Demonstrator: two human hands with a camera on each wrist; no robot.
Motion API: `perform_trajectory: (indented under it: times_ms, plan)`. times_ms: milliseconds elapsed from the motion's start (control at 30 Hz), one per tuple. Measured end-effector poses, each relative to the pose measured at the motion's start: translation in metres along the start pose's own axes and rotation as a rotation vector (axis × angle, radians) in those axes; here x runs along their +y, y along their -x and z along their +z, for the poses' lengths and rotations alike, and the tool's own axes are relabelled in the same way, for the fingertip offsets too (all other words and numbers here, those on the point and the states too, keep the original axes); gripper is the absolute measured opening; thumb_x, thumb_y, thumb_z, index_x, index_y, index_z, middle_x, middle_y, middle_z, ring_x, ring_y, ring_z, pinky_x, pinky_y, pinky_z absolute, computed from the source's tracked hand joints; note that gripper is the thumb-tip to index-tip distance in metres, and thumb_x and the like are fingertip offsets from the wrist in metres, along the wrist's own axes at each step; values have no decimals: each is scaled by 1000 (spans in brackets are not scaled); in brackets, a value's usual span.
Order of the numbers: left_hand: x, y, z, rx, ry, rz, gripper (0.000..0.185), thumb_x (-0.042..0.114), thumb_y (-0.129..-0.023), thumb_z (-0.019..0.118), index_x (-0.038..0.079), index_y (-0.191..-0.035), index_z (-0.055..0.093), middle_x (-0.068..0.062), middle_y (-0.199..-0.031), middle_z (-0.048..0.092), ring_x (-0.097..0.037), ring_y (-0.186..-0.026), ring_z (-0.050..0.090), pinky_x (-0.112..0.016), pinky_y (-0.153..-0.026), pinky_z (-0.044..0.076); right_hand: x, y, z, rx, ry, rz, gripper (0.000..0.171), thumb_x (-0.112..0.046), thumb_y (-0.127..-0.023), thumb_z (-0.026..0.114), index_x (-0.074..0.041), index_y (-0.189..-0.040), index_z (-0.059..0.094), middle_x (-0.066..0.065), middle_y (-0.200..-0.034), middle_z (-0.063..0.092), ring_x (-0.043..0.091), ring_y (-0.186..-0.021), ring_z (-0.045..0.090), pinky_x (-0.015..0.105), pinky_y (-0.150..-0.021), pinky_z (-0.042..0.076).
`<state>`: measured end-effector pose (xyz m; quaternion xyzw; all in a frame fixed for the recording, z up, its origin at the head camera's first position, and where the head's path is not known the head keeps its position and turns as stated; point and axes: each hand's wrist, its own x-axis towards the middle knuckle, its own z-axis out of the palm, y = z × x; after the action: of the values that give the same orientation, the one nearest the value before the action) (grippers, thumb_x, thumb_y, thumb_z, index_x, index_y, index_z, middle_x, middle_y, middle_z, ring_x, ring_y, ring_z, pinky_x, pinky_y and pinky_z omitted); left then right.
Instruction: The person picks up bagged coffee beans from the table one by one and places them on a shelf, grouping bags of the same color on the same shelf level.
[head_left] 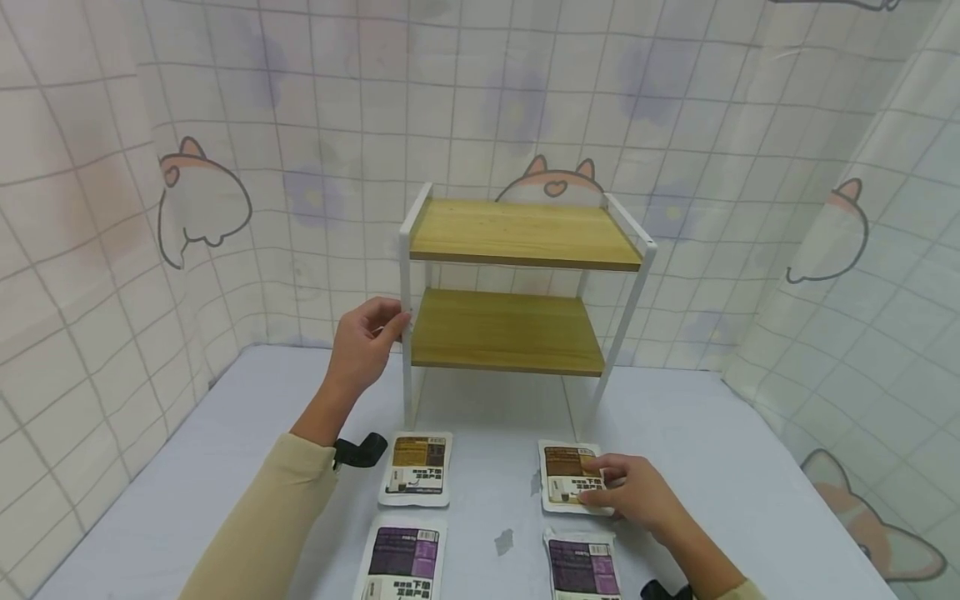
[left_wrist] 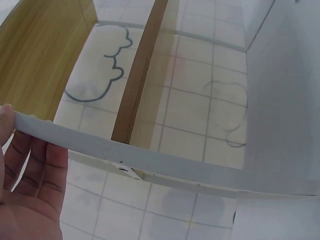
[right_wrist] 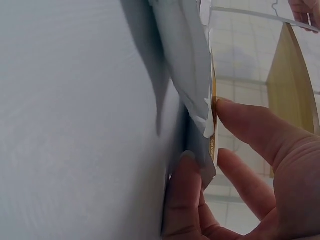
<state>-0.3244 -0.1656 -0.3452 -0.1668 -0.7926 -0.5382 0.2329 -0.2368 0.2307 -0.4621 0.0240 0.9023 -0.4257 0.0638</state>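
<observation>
Brown pouch (head_left: 572, 475) — edge pinched (lifted) — in right grip (head_left: 628, 490).

Two-tier rack (head_left: 517, 283): boards of matt, light wood with fine straight grain; frame (head_left: 407, 333) of smooth white-painted metal, satin sheen. Near pouches: brown-labelled pouch (head_left: 570, 475) on the right, under the right hand (head_left: 633, 492), and brown-labelled pouch (head_left: 417, 467) on the left, both of slick, faintly glossy plastic film with white borders. Table cover (head_left: 750, 467): smooth, matt pale sheet. Surrounding curtain (head_left: 112, 208): soft printed cloth, matt, gently creased. Sleeve (head_left: 262, 525): beige knit fabric.
</observation>
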Motion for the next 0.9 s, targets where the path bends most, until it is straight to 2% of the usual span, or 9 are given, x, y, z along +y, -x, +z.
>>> perform_trajectory:
  times_ms: [200,900]
  plan:
    - [0,0,0,2,6,3,29,30,-102,65,5,-115,70,-13,-108,72,-22,-91,64,-15,-79,52,1,-2,1,8,-1,3,59,-19,-68,95,-13,-123,75,10,-104,69,21,-87,59,34,-60,54]
    - [-1,0,3,13,22,13,27,26,-102,65,2,-115,69,-16,-106,71,-24,-89,65,-15,-79,52,4,-4,1,3,5,15,61,-20,-67,96,-15,-124,74,12,-107,68,22,-89,60,33,-62,55]
